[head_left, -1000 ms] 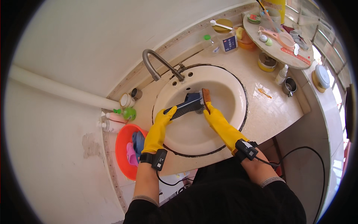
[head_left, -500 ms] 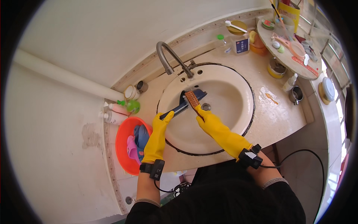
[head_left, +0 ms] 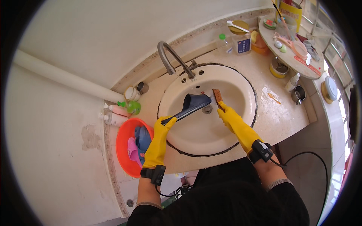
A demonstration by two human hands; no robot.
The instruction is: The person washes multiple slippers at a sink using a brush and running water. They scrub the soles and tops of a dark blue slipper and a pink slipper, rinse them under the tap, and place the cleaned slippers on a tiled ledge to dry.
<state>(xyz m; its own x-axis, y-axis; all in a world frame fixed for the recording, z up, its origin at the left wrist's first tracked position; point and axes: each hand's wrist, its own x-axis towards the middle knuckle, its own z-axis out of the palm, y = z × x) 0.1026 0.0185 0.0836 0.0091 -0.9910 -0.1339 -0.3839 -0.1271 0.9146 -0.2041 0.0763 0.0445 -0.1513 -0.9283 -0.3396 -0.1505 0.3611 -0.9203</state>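
Observation:
A dark blue slipper [head_left: 191,105] is held over the sink basin [head_left: 203,139] by my left hand [head_left: 163,126], in a yellow rubber glove. The fingers close around its heel end, and its strap faces up. My right hand [head_left: 227,114], gloved the same way, grips a brown scrub brush [head_left: 217,96] by its near end. The white bristles point left and meet or nearly meet the slipper's toe end. Above the basin's back rim arches a metal faucet [head_left: 171,56].
Left of the sink, a red-orange basin [head_left: 120,150] holds blue and pink slippers. Pump bottles [head_left: 117,119] stand behind it. A jar [head_left: 241,42], a green-capped bottle [head_left: 225,43], a metal cup [head_left: 299,95] and a cluttered round board [head_left: 264,32] line the right side.
The brush has moved right, from over the slipper's strap to its toe end. My left hand has turned the slipper, so its strap now shows more from the side.

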